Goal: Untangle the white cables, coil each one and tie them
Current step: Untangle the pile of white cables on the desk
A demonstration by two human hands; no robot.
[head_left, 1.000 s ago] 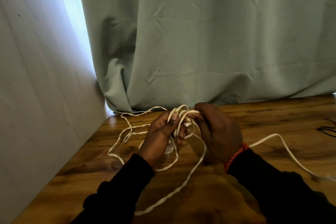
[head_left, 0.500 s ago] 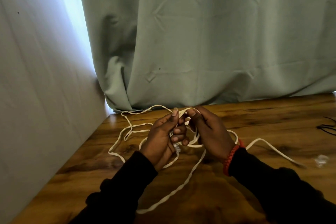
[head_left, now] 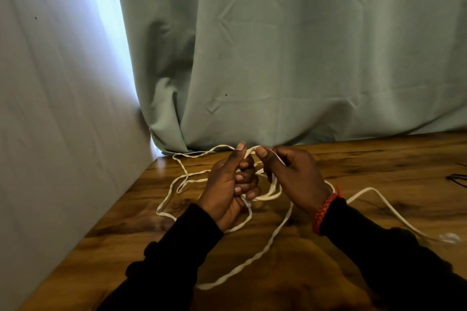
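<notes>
Left hand (head_left: 227, 189) raised just above the wooden desk (head_left: 366, 159), fingers curled tight around a bundle of white cables (head_left: 274, 235), thumb standing straight up against the top of the loop. Right hand (head_left: 295, 179) close beside it, nearly touching, thumb and forefinger pinching the same loop at its top, remaining fingers curled loosely behind. Both grips closed on cable; the held loop hanging between and below the two hands, sagging toward the desk under the right palm. A small pale connector end poking out beneath the left fist, too blurred to identify.

From the left grip, slack strands spilling left and away across the desk in open, crossing loops, reaching toward the foot of the green curtain (head_left: 303, 58). One twisted length dropping from between the hands and running toward the near edge, ending between the two black sleeves (head_left: 174, 247). Another strand passing behind the right wrist, arching up and then down to the right, ending near a small whitish blur on the desk. Braided orange bracelet (head_left: 326, 209) on the right wrist, at the sleeve cuff. Thin dark wire (head_left: 458, 179) lying at the far right edge of the desk, well apart from the white tangle. Pale wall (head_left: 63, 108) along the left side.
</notes>
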